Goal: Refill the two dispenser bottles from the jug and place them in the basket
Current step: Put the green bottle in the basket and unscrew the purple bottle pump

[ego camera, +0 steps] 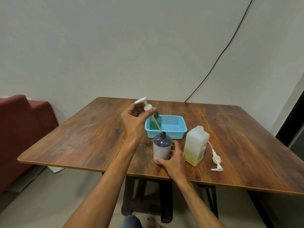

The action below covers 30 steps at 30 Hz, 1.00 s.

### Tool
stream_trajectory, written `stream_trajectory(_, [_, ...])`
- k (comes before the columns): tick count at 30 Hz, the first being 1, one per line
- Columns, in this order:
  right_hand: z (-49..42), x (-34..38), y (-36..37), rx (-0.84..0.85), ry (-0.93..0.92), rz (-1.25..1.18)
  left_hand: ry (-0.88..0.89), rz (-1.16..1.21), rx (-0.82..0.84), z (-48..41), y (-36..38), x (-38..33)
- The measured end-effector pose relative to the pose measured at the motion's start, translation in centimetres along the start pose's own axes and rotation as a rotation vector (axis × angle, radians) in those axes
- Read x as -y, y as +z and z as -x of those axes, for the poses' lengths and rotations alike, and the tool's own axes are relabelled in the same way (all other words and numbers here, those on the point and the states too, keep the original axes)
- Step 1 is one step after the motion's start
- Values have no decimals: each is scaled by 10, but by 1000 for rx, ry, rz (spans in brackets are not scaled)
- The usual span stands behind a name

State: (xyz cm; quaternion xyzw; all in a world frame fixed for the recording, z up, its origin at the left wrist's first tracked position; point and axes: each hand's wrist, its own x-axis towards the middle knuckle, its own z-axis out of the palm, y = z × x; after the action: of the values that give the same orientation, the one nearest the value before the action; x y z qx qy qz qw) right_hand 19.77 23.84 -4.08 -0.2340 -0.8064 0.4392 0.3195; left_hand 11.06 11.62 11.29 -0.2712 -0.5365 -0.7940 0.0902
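A dark purple dispenser bottle (162,148) stands open-necked near the table's front edge. My right hand (172,159) grips its lower body. My left hand (134,118) pinches a white pump head (144,104) above the bottle; the pump's tube slants down with its tip in the bottle's neck. Behind it, a blue basket (174,129) holds a green dispenser bottle (154,123) in its left end. The translucent jug (195,145), uncapped and about a third full of yellowish liquid, stands to the right of the purple bottle.
A second white pump (216,159) with its tube lies on the wooden table (82,137) right of the jug. A black cable runs down the wall behind. A red seat (19,122) stands at the left.
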Motion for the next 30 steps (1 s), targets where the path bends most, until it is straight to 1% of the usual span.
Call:
stream_trajectory(5, [-1, -1, 0, 3, 0, 6, 11, 104, -189, -1, -15, -6])
stream_trajectory(8, [-1, 0, 0, 2, 6, 9, 15, -8, -235, 1, -31, 9])
stream_trajectory(10, [-1, 0, 0, 2, 17, 8, 4, -121, -216, 8, -41, 25])
stream_trajectory(15, [-1, 1, -1, 1, 15, -5, -15, -340, -89, 38, -66, 71])
stream_trajectory(18, [-1, 1, 1, -10, 22, 6, -40, -448, -82, 54, -77, 93])
stream_trajectory(25, [-1, -1, 2, -16, 30, 43, -56, -641, -68, 69, -79, 105])
stream_trajectory(30, [-1, -1, 2, -16, 32, 39, -112, -800, 24, 70, -81, 118])
